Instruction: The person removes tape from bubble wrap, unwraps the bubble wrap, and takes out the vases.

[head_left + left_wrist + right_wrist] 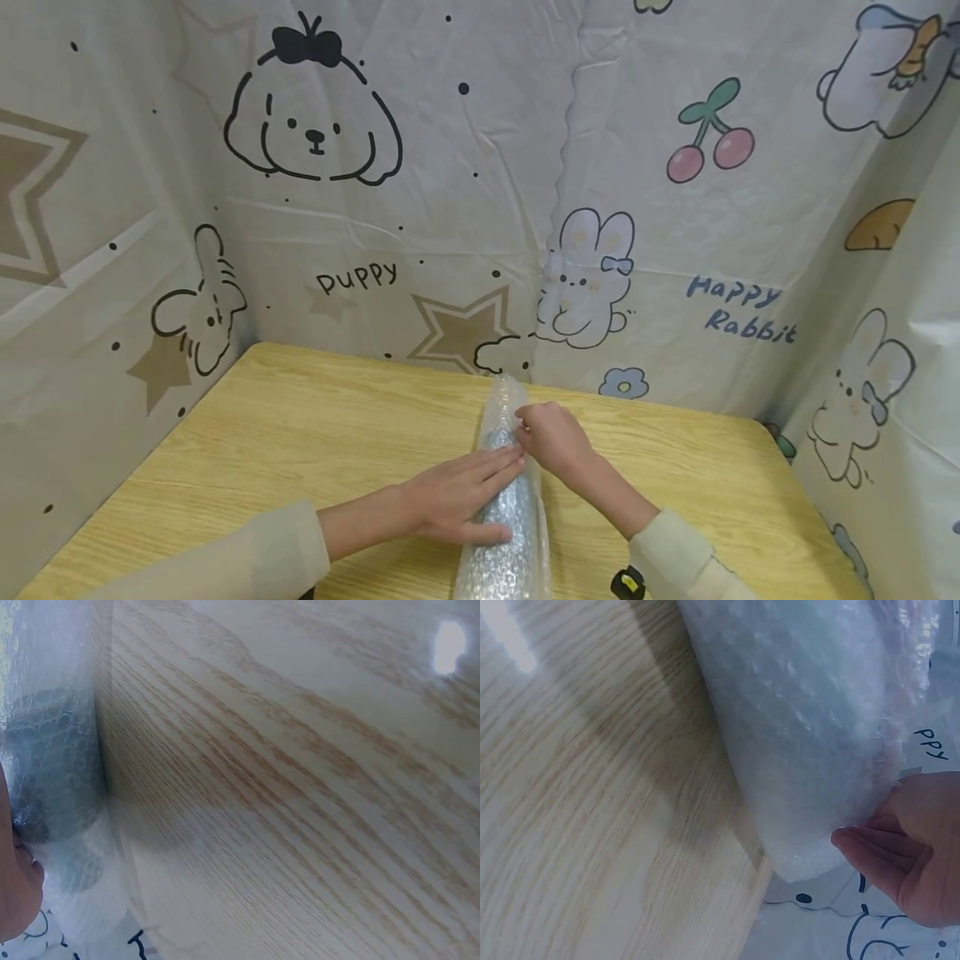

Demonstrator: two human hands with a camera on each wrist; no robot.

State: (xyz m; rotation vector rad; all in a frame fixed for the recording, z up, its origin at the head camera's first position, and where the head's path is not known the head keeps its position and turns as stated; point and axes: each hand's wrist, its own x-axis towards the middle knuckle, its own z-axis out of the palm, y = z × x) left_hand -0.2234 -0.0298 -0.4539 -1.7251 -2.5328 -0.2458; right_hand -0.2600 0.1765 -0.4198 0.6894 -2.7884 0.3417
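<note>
A long roll of clear bubble wrap [498, 567] lies on the table, pointing away from me. Through its layers shows a bluish-grey, rounded shape [56, 761], its kind blurred by the bubbles. My left hand [457, 497] rests across the roll, fingers straight and thumb spread toward the near side. Farther along, my right hand [553, 440] pinches the wrap's edge between thumb and curled fingers. In the right wrist view, those fingertips [844, 836] grip the film near the roll's far, loosely tapering end.
The wood-grain table [337, 417] reaches back to a printed cloth [450, 208] that hangs behind and along both sides. A small black item with a yellow mark [628, 583] is by the right sleeve [675, 550].
</note>
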